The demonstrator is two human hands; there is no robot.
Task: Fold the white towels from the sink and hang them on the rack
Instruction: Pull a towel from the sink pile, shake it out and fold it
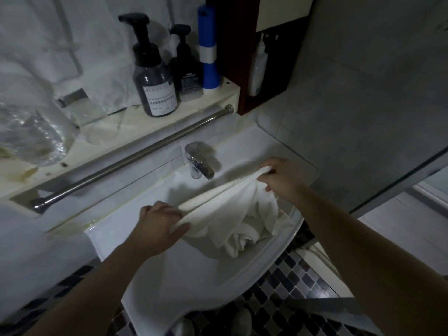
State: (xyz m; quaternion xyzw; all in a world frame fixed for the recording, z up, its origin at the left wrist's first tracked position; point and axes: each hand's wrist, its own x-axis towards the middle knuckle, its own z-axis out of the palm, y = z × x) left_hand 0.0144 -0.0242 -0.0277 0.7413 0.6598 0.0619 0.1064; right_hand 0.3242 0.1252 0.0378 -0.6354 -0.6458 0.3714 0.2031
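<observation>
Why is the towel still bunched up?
Not folded yet: both hands stretch the white towel's top edge, the rest crumpled in the sink.

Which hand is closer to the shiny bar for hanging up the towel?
Probably the left hand. It grips the towel edge on the side nearer the metal bar, which runs above and left of the sink. The right hand holds the other end, past the tap.
</observation>
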